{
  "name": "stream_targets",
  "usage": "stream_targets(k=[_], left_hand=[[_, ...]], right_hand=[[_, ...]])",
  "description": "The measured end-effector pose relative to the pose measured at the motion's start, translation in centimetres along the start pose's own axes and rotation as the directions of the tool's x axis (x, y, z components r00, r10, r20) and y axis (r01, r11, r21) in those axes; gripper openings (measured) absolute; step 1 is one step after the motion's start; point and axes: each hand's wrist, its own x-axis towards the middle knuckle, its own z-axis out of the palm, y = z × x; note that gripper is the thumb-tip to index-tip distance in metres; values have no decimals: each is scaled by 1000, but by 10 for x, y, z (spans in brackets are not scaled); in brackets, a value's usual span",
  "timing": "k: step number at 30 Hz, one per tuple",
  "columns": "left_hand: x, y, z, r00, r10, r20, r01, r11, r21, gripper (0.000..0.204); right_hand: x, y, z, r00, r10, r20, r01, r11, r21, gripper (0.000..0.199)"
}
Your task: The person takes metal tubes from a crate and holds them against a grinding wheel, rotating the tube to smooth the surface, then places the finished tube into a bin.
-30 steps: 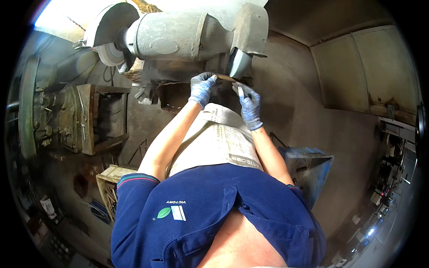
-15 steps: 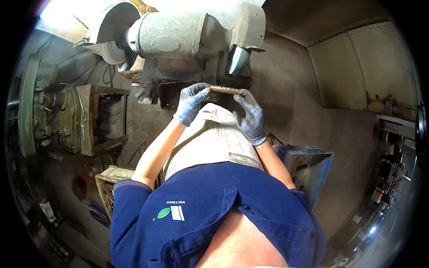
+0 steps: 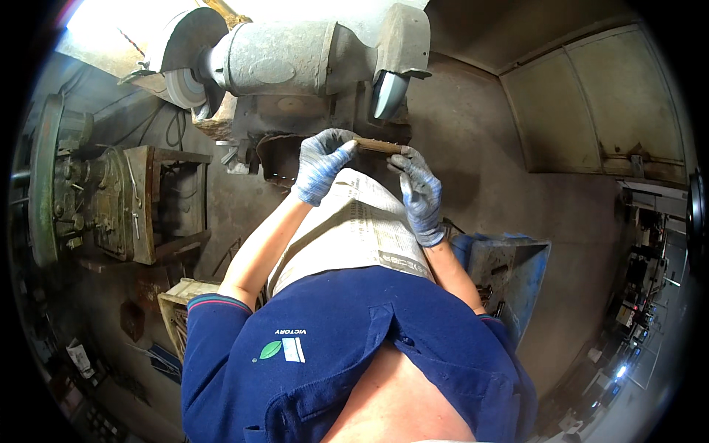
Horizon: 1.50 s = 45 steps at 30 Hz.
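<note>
At the far left of the frame stands a green machine point(image 3: 55, 188), with a wooden crate point(image 3: 177, 310) lower left. Across the top sits a bench grinder point(image 3: 288, 55), one wheel point(image 3: 181, 81) upper left and another wheel point(image 3: 388, 92) top centre. Just below it, the gloved left hand point(image 3: 321, 162) is closed around the left end of a short brown rod point(image 3: 378, 146). The gloved right hand point(image 3: 419, 192) pinches the rod's right end with its fingertips. The rod lies level, just below the top-centre wheel. A blue metal bin point(image 3: 509, 269) sits right of centre.
</note>
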Motion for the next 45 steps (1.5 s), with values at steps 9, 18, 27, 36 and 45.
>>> stream_targets(k=[9, 18, 27, 36, 45], left_hand=[[24, -31, -9, 994, -108, -34, 109, 994, 30, 11], [62, -66, 25, 987, -48, -151, 53, 998, 30, 8], [66, -57, 10, 957, -84, -277, 102, 994, 50, 8], [68, -60, -15, 954, -35, -296, 59, 996, 71, 7], [86, -83, 17, 964, -148, -221, 153, 988, 4, 9]], right_hand=[[16, 47, -16, 969, -242, 57, 239, 842, -483, 23], [36, 77, -35, 974, 104, -202, -82, 990, 115, 14], [45, 103, -18, 974, 180, -140, -172, 983, 67, 21], [54, 105, 4, 978, 157, -140, -131, 976, 174, 17], [51, 115, -44, 945, 278, -171, -240, 947, 211, 25]])
